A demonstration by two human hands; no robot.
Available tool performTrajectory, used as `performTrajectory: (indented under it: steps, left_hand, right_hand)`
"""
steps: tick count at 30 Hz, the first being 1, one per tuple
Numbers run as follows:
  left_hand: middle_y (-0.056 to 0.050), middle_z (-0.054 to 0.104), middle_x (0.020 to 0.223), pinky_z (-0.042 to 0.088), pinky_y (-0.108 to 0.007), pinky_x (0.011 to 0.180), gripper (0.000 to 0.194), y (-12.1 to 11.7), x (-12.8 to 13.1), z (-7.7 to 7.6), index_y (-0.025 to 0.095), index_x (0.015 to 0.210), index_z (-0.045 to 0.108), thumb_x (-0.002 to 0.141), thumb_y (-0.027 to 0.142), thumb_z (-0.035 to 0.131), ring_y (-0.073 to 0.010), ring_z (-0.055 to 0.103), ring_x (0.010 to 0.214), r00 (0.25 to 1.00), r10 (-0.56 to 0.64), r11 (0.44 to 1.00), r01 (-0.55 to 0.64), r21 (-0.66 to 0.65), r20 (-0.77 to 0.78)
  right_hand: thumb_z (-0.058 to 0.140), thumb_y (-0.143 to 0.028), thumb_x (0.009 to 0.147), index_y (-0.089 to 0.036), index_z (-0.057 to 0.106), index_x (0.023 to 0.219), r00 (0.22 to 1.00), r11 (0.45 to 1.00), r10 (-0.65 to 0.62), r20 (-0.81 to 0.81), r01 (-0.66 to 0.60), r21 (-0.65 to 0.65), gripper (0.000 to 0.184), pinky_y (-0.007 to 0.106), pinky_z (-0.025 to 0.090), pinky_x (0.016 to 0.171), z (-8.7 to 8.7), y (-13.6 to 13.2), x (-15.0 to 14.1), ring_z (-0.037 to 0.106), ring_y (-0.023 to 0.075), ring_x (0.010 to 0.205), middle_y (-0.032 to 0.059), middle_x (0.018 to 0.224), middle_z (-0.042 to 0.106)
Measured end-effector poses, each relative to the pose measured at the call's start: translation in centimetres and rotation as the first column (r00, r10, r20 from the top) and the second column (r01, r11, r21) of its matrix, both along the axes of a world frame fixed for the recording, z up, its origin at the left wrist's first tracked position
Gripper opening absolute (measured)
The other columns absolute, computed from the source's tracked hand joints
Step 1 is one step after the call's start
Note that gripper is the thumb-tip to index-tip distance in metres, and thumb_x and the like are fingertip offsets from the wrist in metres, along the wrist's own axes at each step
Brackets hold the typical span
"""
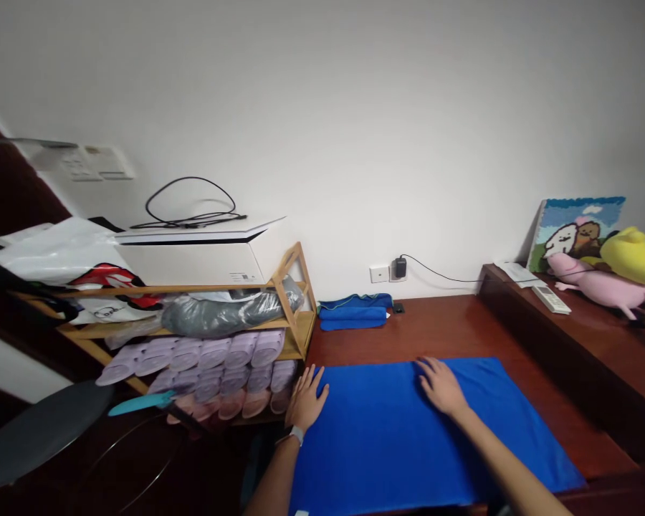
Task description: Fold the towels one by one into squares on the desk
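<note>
A bright blue cloth [403, 437] lies spread flat on a dark red wooden surface [451, 330]. My left hand [306, 398] rests flat at the cloth's far left corner, fingers stretched out, with a watch band at the wrist. My right hand [439, 385] lies palm down on the cloth near its far edge, fingers spread. Neither hand holds anything. Behind the cloth, against the wall, sits a small stack of folded blue cloths [355, 313].
A wooden shelf rack [295, 315] on the left holds rolled lilac slippers [220, 358], a grey bundle and a white box [204, 254] with a black cable. A raised ledge [580, 322] on the right carries plush toys [607, 283], a remote and a picture. A dark stool [37, 430] stands at lower left.
</note>
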State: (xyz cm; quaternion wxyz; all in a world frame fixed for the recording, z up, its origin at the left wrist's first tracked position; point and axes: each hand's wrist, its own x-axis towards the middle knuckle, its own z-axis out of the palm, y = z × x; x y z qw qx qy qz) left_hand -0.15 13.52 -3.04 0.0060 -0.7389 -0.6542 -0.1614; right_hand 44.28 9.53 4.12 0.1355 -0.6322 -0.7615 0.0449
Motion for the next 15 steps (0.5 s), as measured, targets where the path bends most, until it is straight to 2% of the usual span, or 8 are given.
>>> performTrajectory:
  steps: [2,4,6,8,11,13,15]
  left_hand:
    - [-0.01,0.04,0.168,0.034,-0.047,0.125,0.058,0.1,0.0,0.1,0.024,0.156,0.048,0.103,0.046,0.042,-0.028,0.035,0.156,1.0,-0.007,1.0,0.007,-0.008,-0.008]
    - [-0.011,0.039,0.168,0.033,-0.048,0.125,0.058,0.1,0.0,0.0,0.024,0.157,0.047,0.104,0.046,0.041,-0.0289,0.034,0.156,1.0,-0.012,1.0,0.012,-0.012,-0.018]
    - [-0.012,0.037,0.169,0.032,-0.049,0.125,0.059,0.2,0.0,-0.1,0.023,0.158,0.045,0.104,0.047,0.041,-0.0301,0.033,0.156,1.0,-0.011,1.0,0.011,-0.015,-0.027]
    - [-0.012,0.036,0.17,0.032,-0.049,0.125,0.061,0.2,0.0,-0.3,0.022,0.159,0.044,0.103,0.047,0.041,-0.0311,0.032,0.156,1.0,0.005,1.0,-0.005,-0.016,-0.031]
    - [-0.012,0.034,0.171,0.032,-0.049,0.125,0.063,0.4,-0.1,-0.5,0.022,0.16,0.043,0.103,0.049,0.041,-0.0315,0.029,0.157,0.999,0.04,0.999,-0.041,-0.019,-0.028]
    - [-0.012,0.033,0.171,0.033,-0.049,0.124,0.065,0.6,-0.1,-0.7,0.022,0.16,0.041,0.103,0.051,0.04,-0.0316,0.029,0.158,0.998,0.05,0.998,-0.051,-0.025,-0.029]
    - [-0.012,0.033,0.171,0.033,-0.049,0.124,0.066,0.7,-0.2,-0.8,0.022,0.161,0.04,0.102,0.053,0.039,-0.0318,0.028,0.158,0.998,0.042,0.999,-0.043,-0.027,-0.035]
  right_hand:
    - [0.034,-0.042,0.104,-0.026,0.049,0.156,0.991,0.991,0.117,-0.06,-0.12,-0.061,0.057,0.047,0.025,0.127,0.1,1.7,-5.7,0.036,0.0275,0.153,0.0054,0.165,0.043]
    - [0.033,-0.046,0.105,-0.028,0.042,0.16,0.975,0.972,0.195,-0.11,-0.207,-0.113,0.059,0.049,0.02,0.128,-0.6,2.7,-10.7,0.028,0.0275,0.157,0.0035,0.169,0.037]
    - [0.03,-0.049,0.106,-0.028,0.036,0.163,0.96,0.956,0.237,-0.151,-0.258,-0.138,0.061,0.05,0.016,0.129,-1.6,3.3,-14.5,0.023,0.0276,0.159,0.0034,0.171,0.032]
    - [0.027,-0.052,0.106,-0.025,0.032,0.165,0.953,0.952,0.247,-0.178,-0.273,-0.141,0.064,0.051,0.011,0.13,-2.6,3.6,-16.8,0.019,0.028,0.16,0.0046,0.171,0.028]
    - [0.023,-0.054,0.107,-0.023,0.031,0.165,0.956,0.958,0.229,-0.183,-0.254,-0.129,0.066,0.05,0.008,0.131,-3.5,3.8,-16.7,0.017,0.0265,0.16,0.0063,0.172,0.025]
    - [0.021,-0.055,0.106,-0.024,0.03,0.165,0.97,0.967,0.188,-0.156,-0.21,-0.142,0.067,0.048,0.008,0.131,-3.6,4.0,-14.3,0.016,0.0251,0.161,0.0063,0.172,0.024]
    - [0.02,-0.056,0.106,-0.024,0.029,0.166,0.989,0.977,0.108,-0.102,-0.125,-0.172,0.068,0.048,0.008,0.13,-3.4,4.2,-10.0,0.015,0.0245,0.161,0.0052,0.173,0.022]
